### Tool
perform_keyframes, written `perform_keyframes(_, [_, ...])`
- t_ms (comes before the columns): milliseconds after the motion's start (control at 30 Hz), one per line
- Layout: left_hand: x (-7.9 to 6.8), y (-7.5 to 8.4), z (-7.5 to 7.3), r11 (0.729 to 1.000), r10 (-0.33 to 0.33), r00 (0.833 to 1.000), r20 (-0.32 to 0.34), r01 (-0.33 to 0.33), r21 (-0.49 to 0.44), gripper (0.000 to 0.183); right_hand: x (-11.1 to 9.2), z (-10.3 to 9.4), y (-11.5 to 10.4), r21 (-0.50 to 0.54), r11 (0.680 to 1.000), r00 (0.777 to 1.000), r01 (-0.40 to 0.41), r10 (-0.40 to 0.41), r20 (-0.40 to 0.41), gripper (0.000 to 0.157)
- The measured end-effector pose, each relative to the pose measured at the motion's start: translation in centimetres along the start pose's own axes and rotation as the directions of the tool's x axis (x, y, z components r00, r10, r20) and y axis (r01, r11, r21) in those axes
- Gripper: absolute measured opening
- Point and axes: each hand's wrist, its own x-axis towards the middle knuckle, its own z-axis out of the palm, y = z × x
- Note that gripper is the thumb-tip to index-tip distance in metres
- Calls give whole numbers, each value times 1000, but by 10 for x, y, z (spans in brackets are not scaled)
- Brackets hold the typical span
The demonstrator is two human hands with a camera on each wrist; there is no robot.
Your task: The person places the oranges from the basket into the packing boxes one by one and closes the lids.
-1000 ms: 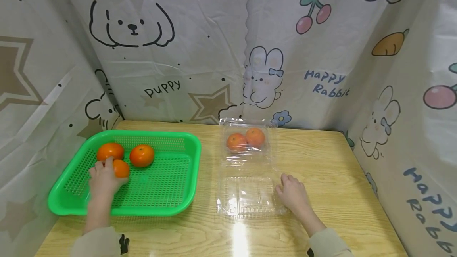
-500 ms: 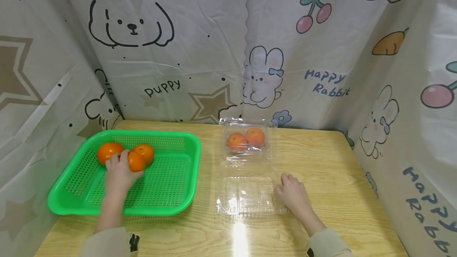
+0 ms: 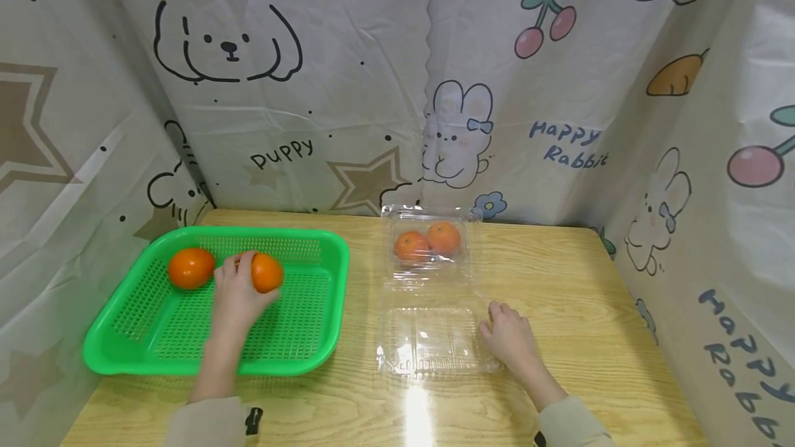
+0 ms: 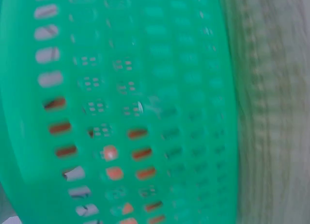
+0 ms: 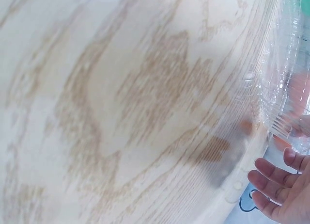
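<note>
In the head view, my left hand (image 3: 237, 299) reaches into the green basket (image 3: 298, 363) and grips an orange (image 3: 267, 273) with thumb and fingers. A second orange (image 3: 191, 268) lies at the basket's left; another is mostly hidden behind the hand and the held fruit. The left wrist view shows the basket's slotted wall (image 4: 145, 98) with orange colour through its slots. My right hand (image 3: 511, 338) is at the right edge of the open clear plastic box (image 3: 435, 347). Its fingers (image 5: 273, 173) are loosely bent and apart in the right wrist view, the thumb overlapping the plastic.
Two oranges (image 3: 413, 247) sit in the far half of the plastic box, against the back of the wooden table (image 3: 559, 274). A patterned cloth (image 3: 360, 88) hangs behind the table and along both sides.
My left hand has moved to the right inside the basket with the orange in its grip, now covering most of another orange. The right hand and the plastic box have stayed in place.
</note>
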Motion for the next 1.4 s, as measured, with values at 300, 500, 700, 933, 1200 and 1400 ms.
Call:
perform_keyframes(300, [1,22,9,999,36,999,-3,-36,-39,69,1,2,2,-4,1000,1000,-9,9,14,21])
perform_keyframes(500, [-2,33,13,996,51,999,-17,-52,-66,70,1,2,3,-3,1000,1000,-12,12,10,21])
perform_keyframes(700, [-5,45,15,994,60,998,3,-59,-90,71,0,2,2,-2,1000,1000,-4,4,6,21])
perform_keyframes(933, [-6,60,21,988,105,994,-6,-105,-117,71,0,3,4,-7,1000,1000,3,-3,-12,20])
perform_keyframes(1200, [-8,75,35,974,185,982,-46,-189,-125,70,1,1,1,2,1000,1000,2,-2,-11,18])
perform_keyframes(1400, [-11,88,42,969,202,979,-4,-200,-147,72,1,4,2,4,1000,1000,2,-1,-15,18])
